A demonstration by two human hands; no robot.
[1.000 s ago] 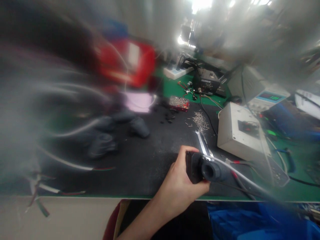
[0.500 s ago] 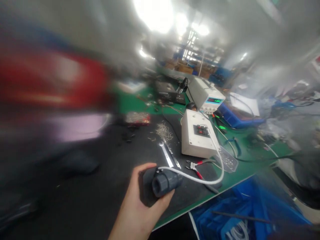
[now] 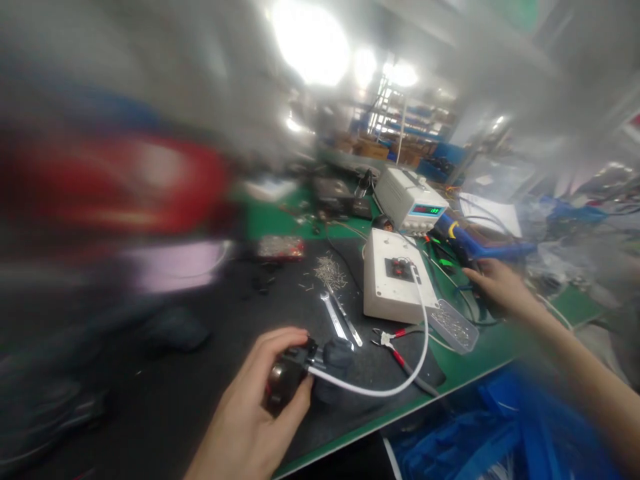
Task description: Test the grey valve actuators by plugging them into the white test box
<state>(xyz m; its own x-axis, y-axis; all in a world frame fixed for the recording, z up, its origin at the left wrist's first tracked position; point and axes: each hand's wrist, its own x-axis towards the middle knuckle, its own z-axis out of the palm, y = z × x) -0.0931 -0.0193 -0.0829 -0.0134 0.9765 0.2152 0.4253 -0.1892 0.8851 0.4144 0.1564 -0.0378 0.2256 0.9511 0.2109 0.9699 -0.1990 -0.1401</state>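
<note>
The black mat (image 3: 240,313) is covering most of the bench, and its whole left part is smearing into blur, so a red shape (image 3: 125,180) beyond it is showing no readable form. The white box (image 3: 393,280) is sitting at the mat's far right edge. Behind that box a power supply (image 3: 413,203) is glowing with digits too small to read. A white cable (image 3: 400,380) is running from the box's top in a loop down to the grey valve body (image 3: 305,373), which is lying near the mat's front edge, in front of the box.

The left hand (image 3: 255,407) is wrapping its fingers around the valve body, hiding much of it. The right hand (image 3: 497,287) is reaching right of the box, fingers curled; whether it is gripping anything I cannot tell. Red-handled pliers (image 3: 400,347) are lying just in front of the box.
</note>
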